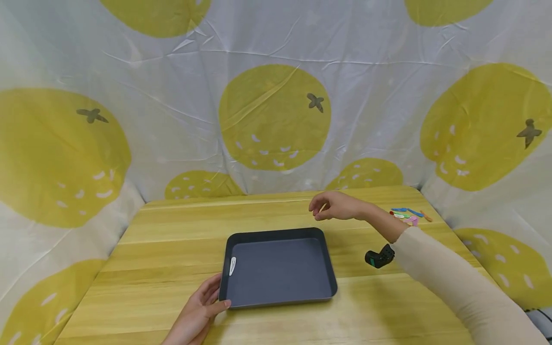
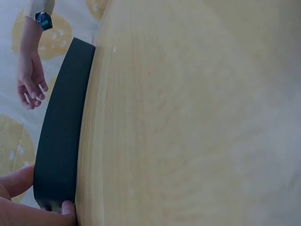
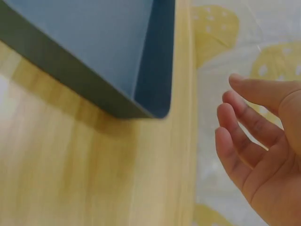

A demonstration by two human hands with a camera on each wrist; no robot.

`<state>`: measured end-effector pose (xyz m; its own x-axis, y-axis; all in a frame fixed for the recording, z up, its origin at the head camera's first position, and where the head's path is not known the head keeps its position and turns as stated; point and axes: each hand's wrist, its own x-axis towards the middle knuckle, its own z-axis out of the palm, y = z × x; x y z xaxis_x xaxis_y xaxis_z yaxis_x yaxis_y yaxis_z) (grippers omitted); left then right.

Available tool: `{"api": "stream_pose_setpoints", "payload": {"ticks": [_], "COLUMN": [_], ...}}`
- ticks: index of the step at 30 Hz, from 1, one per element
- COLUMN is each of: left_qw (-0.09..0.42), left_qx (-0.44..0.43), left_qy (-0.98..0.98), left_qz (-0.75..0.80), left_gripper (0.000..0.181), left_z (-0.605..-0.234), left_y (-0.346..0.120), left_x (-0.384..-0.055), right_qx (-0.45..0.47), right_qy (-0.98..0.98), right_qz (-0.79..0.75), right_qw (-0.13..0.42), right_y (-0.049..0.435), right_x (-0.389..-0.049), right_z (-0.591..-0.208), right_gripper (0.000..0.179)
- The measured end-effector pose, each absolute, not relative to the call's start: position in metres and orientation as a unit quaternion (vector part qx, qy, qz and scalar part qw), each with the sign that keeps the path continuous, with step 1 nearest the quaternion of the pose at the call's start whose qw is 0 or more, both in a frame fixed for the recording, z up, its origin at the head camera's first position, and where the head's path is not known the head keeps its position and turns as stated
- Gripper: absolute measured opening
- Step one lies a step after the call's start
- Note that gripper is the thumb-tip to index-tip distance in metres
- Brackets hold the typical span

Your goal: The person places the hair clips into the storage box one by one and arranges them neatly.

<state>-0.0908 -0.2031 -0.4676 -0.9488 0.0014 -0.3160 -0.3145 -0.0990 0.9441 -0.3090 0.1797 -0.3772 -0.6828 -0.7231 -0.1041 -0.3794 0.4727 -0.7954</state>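
A dark grey rectangular baking tray point(image 1: 280, 268) sits on the wooden table, its left end nearest my left hand point(image 1: 199, 306). That hand grips the tray's near left corner, thumb on the rim and fingers along the outer side. In the left wrist view, the tray's side wall point(image 2: 63, 127) stands between thumb and fingers. A small white oval piece point(image 1: 233, 266) lies against the inside of the left wall. My right hand point(image 1: 338, 206) hovers beyond the tray's far right corner, fingers loosely bent. The right wrist view shows nothing in that hand point(image 3: 263, 146).
Several small coloured plastic pieces point(image 1: 409, 215), blue, green, pink, orange and red, lie at the far right of the table point(image 1: 172, 239). A black wrist device point(image 1: 380, 257) shows by the right sleeve. A white curtain point(image 1: 371, 105) with yellow fruit prints hangs behind the table.
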Motion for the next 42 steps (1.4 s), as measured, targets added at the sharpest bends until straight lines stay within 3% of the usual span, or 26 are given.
{"api": "stream_pose_setpoints", "payload": {"ticks": [22, 42], "left_qw": [0.107, 0.109], "left_qx": [-0.125, -0.131], "left_qy": [0.664, 0.669], "left_qz": [0.729, 0.724], "left_gripper": [0.078, 0.078], "left_z": [-0.469, -0.468], "left_y": [-0.203, -0.201], "left_x": [-0.09, -0.092], "right_qx": [-0.225, -0.121], "right_qy": [0.87, 0.878], "right_qz": [-0.394, -0.433], "right_qw": [0.194, 0.163], "right_y": [0.272, 0.352], "right_x": [-0.33, -0.329], "right_z": [-0.377, -0.409], "right_gripper": [0.034, 0.041]}}
